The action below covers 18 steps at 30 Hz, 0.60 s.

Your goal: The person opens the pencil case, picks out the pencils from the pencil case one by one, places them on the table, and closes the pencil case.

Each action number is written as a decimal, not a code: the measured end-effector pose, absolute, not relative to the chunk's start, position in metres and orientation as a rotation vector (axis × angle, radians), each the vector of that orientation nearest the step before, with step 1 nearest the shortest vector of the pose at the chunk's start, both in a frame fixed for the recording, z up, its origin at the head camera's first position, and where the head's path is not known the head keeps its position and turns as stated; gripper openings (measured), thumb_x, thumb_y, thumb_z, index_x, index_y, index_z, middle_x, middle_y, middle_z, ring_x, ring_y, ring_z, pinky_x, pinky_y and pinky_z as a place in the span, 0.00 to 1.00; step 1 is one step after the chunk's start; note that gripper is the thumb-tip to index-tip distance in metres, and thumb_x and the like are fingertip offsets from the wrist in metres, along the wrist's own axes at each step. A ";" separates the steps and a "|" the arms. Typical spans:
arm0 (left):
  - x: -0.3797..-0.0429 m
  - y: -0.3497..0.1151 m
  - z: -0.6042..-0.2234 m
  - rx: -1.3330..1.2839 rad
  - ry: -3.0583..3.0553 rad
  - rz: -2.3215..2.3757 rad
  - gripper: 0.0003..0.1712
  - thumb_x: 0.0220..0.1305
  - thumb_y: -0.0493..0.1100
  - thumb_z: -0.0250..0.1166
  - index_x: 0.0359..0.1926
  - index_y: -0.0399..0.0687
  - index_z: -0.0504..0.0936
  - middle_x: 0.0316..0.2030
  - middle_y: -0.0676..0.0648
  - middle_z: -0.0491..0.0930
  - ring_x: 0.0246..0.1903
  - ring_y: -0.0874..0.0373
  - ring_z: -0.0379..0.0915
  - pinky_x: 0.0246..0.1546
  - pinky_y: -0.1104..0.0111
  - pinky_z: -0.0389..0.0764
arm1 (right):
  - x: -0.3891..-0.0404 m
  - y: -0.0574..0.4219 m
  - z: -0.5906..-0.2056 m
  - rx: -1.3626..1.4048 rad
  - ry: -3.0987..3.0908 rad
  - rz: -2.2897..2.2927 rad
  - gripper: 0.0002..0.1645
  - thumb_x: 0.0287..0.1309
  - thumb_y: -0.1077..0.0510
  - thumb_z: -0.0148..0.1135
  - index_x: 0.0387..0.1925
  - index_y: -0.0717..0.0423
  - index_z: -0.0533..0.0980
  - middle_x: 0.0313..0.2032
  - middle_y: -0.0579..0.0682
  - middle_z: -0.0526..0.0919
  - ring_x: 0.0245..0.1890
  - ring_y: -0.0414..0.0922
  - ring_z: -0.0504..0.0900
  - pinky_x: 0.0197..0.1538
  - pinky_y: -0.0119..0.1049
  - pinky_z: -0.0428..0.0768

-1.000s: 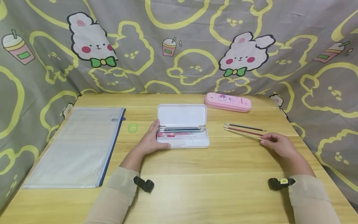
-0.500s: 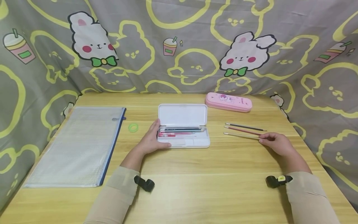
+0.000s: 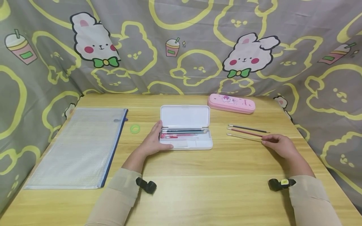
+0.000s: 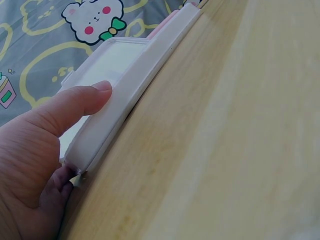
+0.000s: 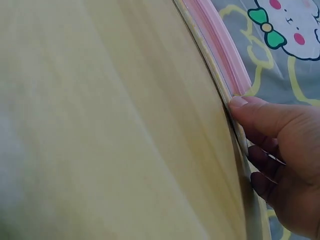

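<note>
A white pencil case (image 3: pixel 185 116) stands with its lid up, several pencils (image 3: pixel 183 130) and thin red-and-white items inside it. My left hand (image 3: pixel 150 145) grips its left end, thumb on the front rim; in the left wrist view the thumb (image 4: pixel 87 100) lies over the white side and the other fingers reach underneath. To the right, my right hand (image 3: pixel 280 147) pinches the right end of a pale pencil (image 3: pixel 244 137) between thumb and fingers, hiding its tip. A red pencil (image 3: pixel 243 131) and a black pencil (image 3: pixel 249 128) lie just beyond it, roughly side by side.
A pink pencil tin (image 3: pixel 230 103) with a rabbit print sits closed at the back right. On the left lie a translucent zip pouch (image 3: pixel 76 147) with a blue edge and a green ring (image 3: pixel 134 128). A patterned curtain (image 3: pixel 195 37) borders the wooden table (image 3: pixel 209 194).
The pale pencil's far left end has come down and toward me, so it now lies apart from the red one. My right hand shifted slightly left. My left hand stayed on the pencil case.
</note>
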State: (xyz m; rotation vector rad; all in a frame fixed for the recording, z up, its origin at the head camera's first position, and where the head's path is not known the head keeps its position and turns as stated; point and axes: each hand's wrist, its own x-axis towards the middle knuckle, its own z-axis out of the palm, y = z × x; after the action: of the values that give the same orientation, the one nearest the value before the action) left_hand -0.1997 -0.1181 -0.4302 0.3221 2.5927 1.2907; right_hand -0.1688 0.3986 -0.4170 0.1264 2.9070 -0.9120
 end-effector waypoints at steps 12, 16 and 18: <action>-0.201 -0.119 -0.432 0.324 2.592 1.291 0.75 0.42 0.56 0.79 0.78 0.48 0.35 0.79 0.44 0.33 0.78 0.44 0.32 0.76 0.49 0.45 | -0.180 0.339 -0.399 -0.054 2.901 -1.063 0.23 0.64 0.49 0.63 0.52 0.62 0.80 0.49 0.62 0.80 0.37 0.30 0.72 0.37 0.24 0.74; -0.200 -0.118 -0.432 0.324 2.600 1.284 0.75 0.42 0.56 0.79 0.78 0.48 0.35 0.79 0.45 0.33 0.78 0.44 0.33 0.76 0.49 0.45 | -0.189 0.309 -0.395 -0.124 2.879 -1.068 0.21 0.63 0.51 0.64 0.51 0.61 0.80 0.47 0.62 0.81 0.36 0.38 0.74 0.35 0.28 0.77; -0.200 -0.118 -0.432 0.323 2.602 1.280 0.75 0.42 0.56 0.79 0.78 0.49 0.35 0.79 0.45 0.33 0.78 0.45 0.33 0.76 0.49 0.45 | -0.194 0.294 -0.394 -0.172 2.863 -1.080 0.20 0.63 0.52 0.64 0.51 0.60 0.80 0.48 0.61 0.81 0.37 0.42 0.76 0.35 0.29 0.78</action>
State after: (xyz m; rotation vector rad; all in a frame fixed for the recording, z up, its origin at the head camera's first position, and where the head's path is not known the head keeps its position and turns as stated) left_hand -0.2003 -0.1175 -0.4318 0.3231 2.6020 1.2796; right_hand -0.1938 0.2941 -0.3940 -0.1723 2.8629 -1.0803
